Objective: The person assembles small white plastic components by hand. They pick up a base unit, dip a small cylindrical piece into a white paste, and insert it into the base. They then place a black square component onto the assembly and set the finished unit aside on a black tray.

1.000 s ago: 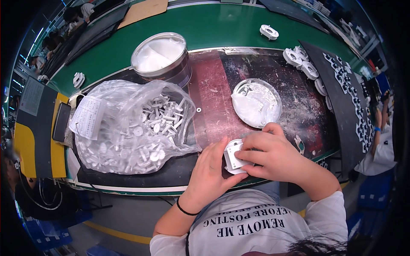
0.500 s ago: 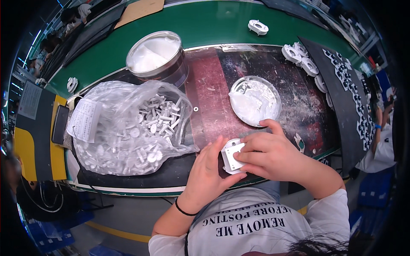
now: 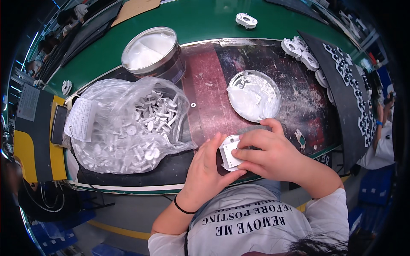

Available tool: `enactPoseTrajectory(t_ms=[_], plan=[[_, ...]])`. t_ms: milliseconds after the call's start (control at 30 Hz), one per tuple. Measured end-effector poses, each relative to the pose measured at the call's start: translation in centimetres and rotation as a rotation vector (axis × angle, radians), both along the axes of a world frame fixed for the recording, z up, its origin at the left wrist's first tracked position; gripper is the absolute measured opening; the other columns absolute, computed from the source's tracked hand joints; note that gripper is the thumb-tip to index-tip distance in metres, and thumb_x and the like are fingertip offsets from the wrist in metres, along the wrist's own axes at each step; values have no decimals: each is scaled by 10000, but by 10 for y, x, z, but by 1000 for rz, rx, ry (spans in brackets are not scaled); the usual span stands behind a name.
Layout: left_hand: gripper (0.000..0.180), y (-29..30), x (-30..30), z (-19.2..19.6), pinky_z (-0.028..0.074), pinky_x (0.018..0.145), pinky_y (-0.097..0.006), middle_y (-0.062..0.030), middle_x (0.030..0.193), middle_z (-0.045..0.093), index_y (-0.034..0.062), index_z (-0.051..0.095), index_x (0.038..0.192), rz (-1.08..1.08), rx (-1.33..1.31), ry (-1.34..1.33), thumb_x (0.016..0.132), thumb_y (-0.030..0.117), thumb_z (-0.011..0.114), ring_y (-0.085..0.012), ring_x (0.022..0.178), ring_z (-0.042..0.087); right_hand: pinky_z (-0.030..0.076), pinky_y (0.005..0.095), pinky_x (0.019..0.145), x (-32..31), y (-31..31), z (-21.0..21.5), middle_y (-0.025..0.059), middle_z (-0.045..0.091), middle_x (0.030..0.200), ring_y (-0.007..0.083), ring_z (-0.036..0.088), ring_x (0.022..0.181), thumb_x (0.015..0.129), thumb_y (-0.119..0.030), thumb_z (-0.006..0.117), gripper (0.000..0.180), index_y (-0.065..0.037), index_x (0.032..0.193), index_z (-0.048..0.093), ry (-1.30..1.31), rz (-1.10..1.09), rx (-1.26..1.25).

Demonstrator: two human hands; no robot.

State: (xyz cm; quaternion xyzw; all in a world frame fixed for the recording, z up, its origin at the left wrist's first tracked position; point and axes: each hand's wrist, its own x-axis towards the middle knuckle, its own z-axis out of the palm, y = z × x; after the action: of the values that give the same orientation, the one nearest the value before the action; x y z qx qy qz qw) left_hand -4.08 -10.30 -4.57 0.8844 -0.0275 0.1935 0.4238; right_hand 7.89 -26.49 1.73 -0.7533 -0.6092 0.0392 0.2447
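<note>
A white plastic housing point(image 3: 230, 154) with a square plate and small holes sits between my hands near the table's front edge. My left hand point(image 3: 206, 165) grips its left side, thumb along the near edge. The fingers of my right hand point(image 3: 267, 151) press on the plate's right part and hide some of it; whether a small piece is under them I cannot tell. Just beyond the right hand lies a round metal lid point(image 3: 275, 91) smeared with white grease. To the left, an open clear plastic bag point(image 3: 111, 141) holds many small white plastic shafts and gears point(image 3: 156, 113).
A metal tin point(image 3: 171, 68) of white grease stands behind the bag. One small white ring point(image 3: 193, 105) lies mid-table. White housings point(image 3: 309, 62) line the right side, beside a black board point(image 3: 329, 85) bearing dark round parts. Another housing point(image 3: 246, 21) rests on the green surface point(image 3: 205, 25) at the back.
The whole view has shifted slightly, and the housing on the green surface at the back has moved left. My hands keep nearly the same hold on the white housing.
</note>
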Motion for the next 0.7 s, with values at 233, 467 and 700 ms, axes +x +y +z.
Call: enactPoseTrajectory(t_ms=[233,467,700], plan=[[1123,0,1,0,481,867,-395,-188,1210,549,59,116,1428,-15,-18,-1,597,168,864,-330,1040,592,285,510,998,-2,-5,-12,-35,584,973,145,567,1024,707,-258,720,279,-169,967,671,-168,-18,79],[1094,0,0,0,478,868,-397,-195,1206,549,60,123,1427,-11,-2,4,615,167,849,-333,1044,587,278,516,999,-5,-5,-11,-41,583,967,154,543,1068,693,-268,716,285,-180,960,671,-206,-62,116],[989,-1,0,-4,429,917,-449,-200,1203,535,-16,222,1381,-9,-65,-8,637,223,828,-371,1070,549,260,492,997,-17,-5,-16,-57,566,962,145,532,1025,665,-233,713,280,-204,940,668,-259,-85,184]])
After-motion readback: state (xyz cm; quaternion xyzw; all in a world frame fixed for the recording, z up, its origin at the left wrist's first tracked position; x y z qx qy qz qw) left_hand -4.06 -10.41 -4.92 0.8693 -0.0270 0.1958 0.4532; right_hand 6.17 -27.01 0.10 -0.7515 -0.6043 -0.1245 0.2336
